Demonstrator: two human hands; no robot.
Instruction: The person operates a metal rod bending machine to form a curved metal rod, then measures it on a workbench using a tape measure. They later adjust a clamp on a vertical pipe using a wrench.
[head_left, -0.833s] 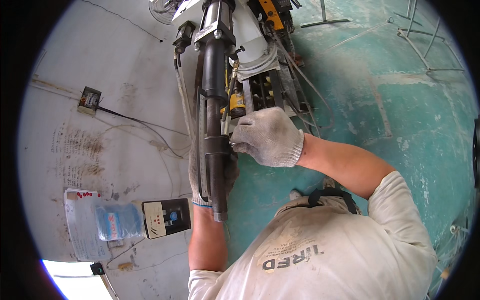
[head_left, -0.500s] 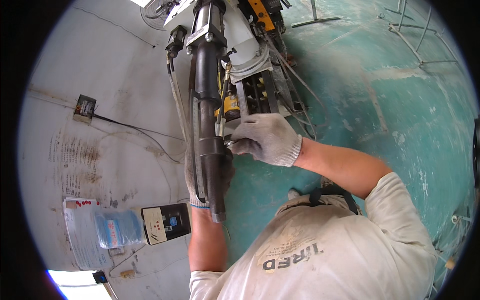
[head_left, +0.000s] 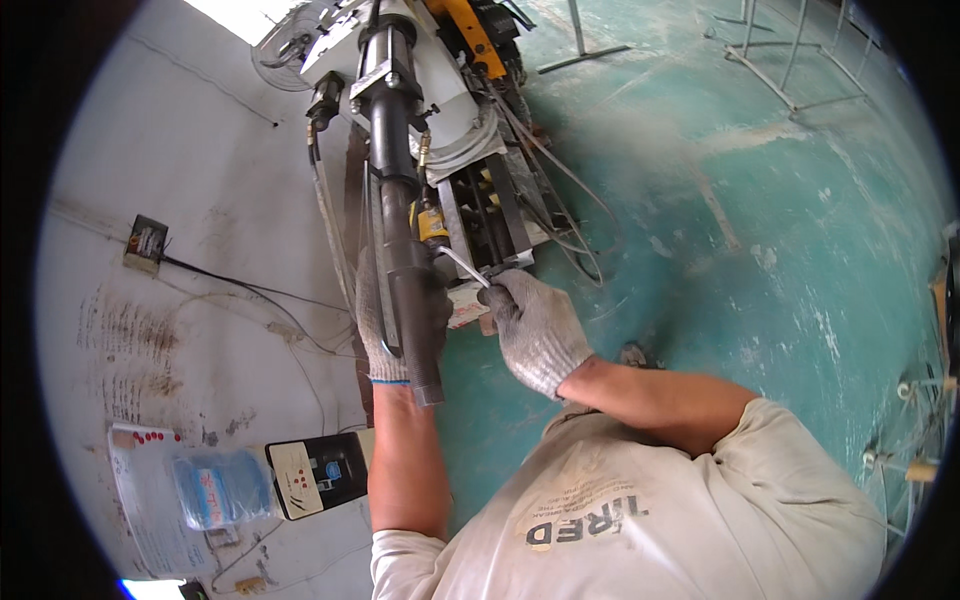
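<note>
My right hand (head_left: 540, 335), in a grey-white knit glove, is closed round a slim silver wrench (head_left: 463, 265). The wrench's far end meets the side of a dark steel cylinder shaft (head_left: 410, 275) by its thick collar. Below that collar the shaft is threaded and ends in the open, pointing toward me. Also gloved, my left hand (head_left: 368, 318) reaches up along the shaft's left side and wraps beneath it; most of its fingers are hidden. A narrow metal strip (head_left: 379, 310) runs along the shaft between it and my left palm.
The shaft extends from a white machine (head_left: 440, 85) with hydraulic hoses (head_left: 333, 200). A yellow part (head_left: 432, 222) sits beneath the shaft. On the pale wall are a junction box (head_left: 146, 243) and a black tray (head_left: 318, 474). Metal stands (head_left: 795, 75) occupy the green floor.
My right hand has drawn back from the collar, down and to the right, so the wrench now shows at length. My left hand stays at the shaft. The whole view has shifted slightly.
</note>
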